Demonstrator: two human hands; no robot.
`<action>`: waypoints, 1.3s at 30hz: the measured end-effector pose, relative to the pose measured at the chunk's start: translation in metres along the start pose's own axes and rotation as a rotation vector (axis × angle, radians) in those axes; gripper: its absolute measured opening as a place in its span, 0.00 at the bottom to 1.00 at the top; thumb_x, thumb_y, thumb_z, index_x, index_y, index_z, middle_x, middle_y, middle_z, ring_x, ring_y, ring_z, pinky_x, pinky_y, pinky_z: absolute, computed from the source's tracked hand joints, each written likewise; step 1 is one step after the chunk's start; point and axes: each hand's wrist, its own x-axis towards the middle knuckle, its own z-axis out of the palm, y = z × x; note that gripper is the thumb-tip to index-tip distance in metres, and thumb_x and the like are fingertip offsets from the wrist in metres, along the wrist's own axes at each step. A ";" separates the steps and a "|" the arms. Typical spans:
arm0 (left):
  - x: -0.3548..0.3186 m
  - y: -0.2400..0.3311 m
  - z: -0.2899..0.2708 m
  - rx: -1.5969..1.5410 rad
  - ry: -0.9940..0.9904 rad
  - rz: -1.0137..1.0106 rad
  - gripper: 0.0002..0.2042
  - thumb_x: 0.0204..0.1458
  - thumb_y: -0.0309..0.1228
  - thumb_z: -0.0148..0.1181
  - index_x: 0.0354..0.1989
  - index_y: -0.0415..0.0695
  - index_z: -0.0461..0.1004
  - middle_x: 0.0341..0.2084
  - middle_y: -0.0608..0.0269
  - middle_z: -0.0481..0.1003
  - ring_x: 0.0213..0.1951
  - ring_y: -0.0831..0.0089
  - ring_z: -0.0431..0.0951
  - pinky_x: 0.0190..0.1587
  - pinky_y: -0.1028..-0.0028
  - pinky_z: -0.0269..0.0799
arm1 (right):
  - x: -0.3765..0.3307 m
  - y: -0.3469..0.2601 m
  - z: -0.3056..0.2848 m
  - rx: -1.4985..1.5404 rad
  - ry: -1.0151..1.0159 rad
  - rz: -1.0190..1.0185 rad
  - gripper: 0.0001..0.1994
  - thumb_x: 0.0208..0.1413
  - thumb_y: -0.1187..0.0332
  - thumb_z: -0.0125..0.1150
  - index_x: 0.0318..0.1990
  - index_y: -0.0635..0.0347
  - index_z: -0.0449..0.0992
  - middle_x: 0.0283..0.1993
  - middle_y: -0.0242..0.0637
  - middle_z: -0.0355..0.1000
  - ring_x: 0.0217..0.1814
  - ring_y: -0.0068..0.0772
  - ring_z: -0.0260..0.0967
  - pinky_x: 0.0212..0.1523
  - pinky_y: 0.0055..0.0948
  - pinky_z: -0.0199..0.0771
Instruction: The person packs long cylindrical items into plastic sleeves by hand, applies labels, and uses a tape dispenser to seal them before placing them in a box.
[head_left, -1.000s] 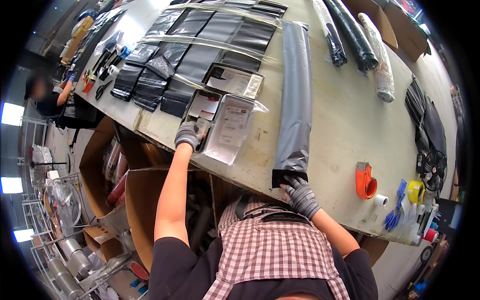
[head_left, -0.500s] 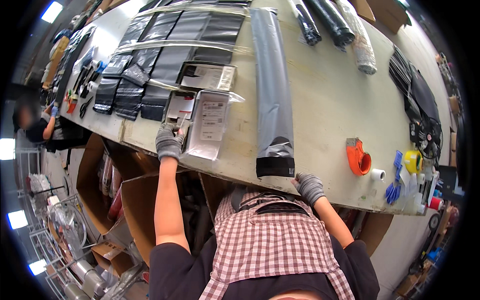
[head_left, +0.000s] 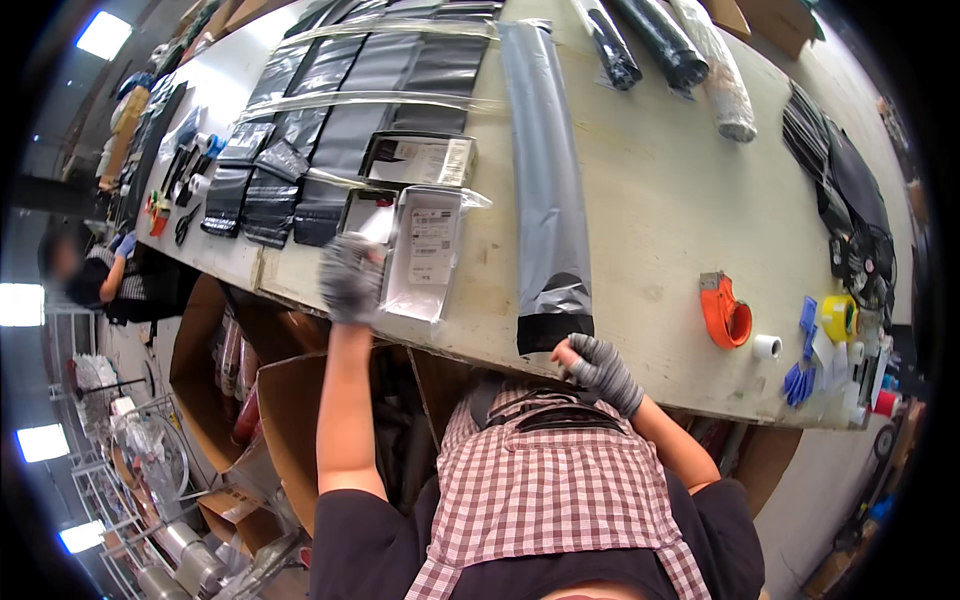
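Observation:
A long silver-grey plastic mailing bag [head_left: 548, 180] lies lengthwise on the table, its black end band [head_left: 555, 332] toward me. My right hand [head_left: 605, 375], in a grey striped glove with bare fingertips, is at the table edge by that band. Its fingers are curled in; whether they grip anything is hidden. My left hand [head_left: 350, 280], gloved alike, is smeared by motion over the near side of a small open box [head_left: 372, 212] with papers in it. Beside that box stand a white tray [head_left: 412, 300] with labels and another box of labels [head_left: 420, 158].
Flat black bags [head_left: 345, 140] lie under clear straps at the left. Wrapped rolls [head_left: 655, 45] lie at the far side. An orange tape dispenser [head_left: 725, 315], a white roll [head_left: 767, 346] and yellow tape [head_left: 838, 317] are at the right. Another person [head_left: 105, 275] stands far left.
My left hand has moved slightly right and is now blurred. My right hand has come left, closer to the bag's black end, its fingers curling. The view has shifted slightly.

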 end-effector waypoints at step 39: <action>-0.126 0.192 0.163 -0.179 -0.707 -0.303 0.09 0.41 0.32 0.66 0.31 0.46 0.76 0.26 0.58 0.75 0.31 0.59 0.75 0.36 0.64 0.71 | 0.018 0.090 -0.060 0.442 -0.010 0.363 0.15 0.60 0.60 0.49 0.35 0.62 0.77 0.31 0.32 0.75 0.35 0.25 0.71 0.37 0.26 0.71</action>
